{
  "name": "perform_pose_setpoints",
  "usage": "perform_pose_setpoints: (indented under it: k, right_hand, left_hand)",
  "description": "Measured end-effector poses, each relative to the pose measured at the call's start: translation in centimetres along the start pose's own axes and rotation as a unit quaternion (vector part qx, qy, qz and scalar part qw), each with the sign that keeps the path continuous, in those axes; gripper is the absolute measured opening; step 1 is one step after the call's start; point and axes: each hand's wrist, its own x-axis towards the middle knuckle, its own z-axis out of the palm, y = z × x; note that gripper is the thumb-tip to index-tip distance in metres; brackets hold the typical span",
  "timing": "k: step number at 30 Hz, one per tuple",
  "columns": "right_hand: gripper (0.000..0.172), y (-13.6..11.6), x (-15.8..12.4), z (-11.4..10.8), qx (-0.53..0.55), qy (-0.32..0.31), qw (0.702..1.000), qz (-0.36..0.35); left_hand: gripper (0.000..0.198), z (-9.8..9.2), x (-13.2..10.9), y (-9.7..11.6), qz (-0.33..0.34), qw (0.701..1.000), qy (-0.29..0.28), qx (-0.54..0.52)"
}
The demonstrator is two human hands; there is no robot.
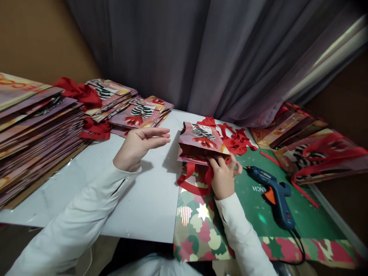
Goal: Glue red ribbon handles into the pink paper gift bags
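A small paper gift bag (pixel 201 140) with a zebra-striped bow and red flower print lies on its side, its mouth facing me. One red ribbon handle (pixel 198 188) hangs out of the mouth toward me. My right hand (pixel 224 172) grips the bag's rim at the right of the mouth; some fingertips are hidden inside. To the left of the bag, my left hand (pixel 138 147) hovers over the white tabletop with fingers stretched out, holding nothing and apart from the bag.
A blue glue gun (pixel 273 191) lies on a green patterned sheet (pixel 247 214) at right. Red ribbon pieces (pixel 237 140) lie behind the bag. Bag stacks (pixel 43 142) rise at left, with smaller piles (pixel 140 113) at the back. Bags with handles (pixel 319 153) stand far right, below a grey curtain (pixel 172 50).
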Motion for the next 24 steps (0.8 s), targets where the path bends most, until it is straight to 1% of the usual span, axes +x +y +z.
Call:
perform_pose_setpoints:
  k: [4,7,9,12,14,16,17,19,21,22,24]
  right_hand:
    - [0.051,0.0,0.1,-0.2,0.014,0.008,1.0,0.014]
    - [0.051,0.1,0.1,-0.3,0.019,0.011,1.0,0.018]
    - [0.05,0.1,0.0,-0.2,0.017,0.011,1.0,0.02]
    - [0.05,0.3,0.0,-0.2,0.016,0.01,1.0,0.02]
    - [0.05,0.3,0.0,-0.3,0.018,0.007,1.0,0.02]
    - [0.049,0.3,0.0,-0.3,0.019,-0.001,1.0,0.02]
    - [0.048,0.3,0.0,-0.3,0.019,-0.003,1.0,0.021]
    - [0.047,0.3,0.0,-0.3,0.018,-0.003,1.0,0.022]
    - [0.048,0.4,0.0,-0.3,0.016,0.003,1.0,0.02]
    - [0.048,0.4,0.0,-0.3,0.016,0.006,1.0,0.02]
    - [0.05,0.4,0.0,-0.3,0.013,0.004,1.0,0.021]
  left_hand:
    - [0.049,-0.5,0.8,-0.6,-0.028,0.999,-0.034,0.013]
    - [0.048,-0.5,1.0,-0.9,-0.023,0.998,-0.063,-0.013]
    - [0.049,-0.4,1.1,-1.0,-0.015,0.997,-0.072,0.002]
    - [0.049,-0.2,1.1,-1.3,0.015,0.996,-0.051,0.073]
    - [0.044,-0.2,1.2,-1.6,0.041,0.99,-0.029,0.129]
    - [0.036,-0.2,1.3,-2.0,0.069,0.976,-0.002,0.206]
    - [0.033,-0.2,1.3,-2.2,0.086,0.963,0.011,0.254]
    - [0.033,-0.2,1.5,-2.7,0.133,0.928,0.028,0.347]
    - [0.037,-0.3,1.8,-3.2,0.194,0.891,0.018,0.409]
    - [0.04,-0.3,1.9,-3.4,0.218,0.878,0.012,0.426]
    - [0.04,-0.5,2.1,-3.7,0.238,0.869,0.003,0.434]
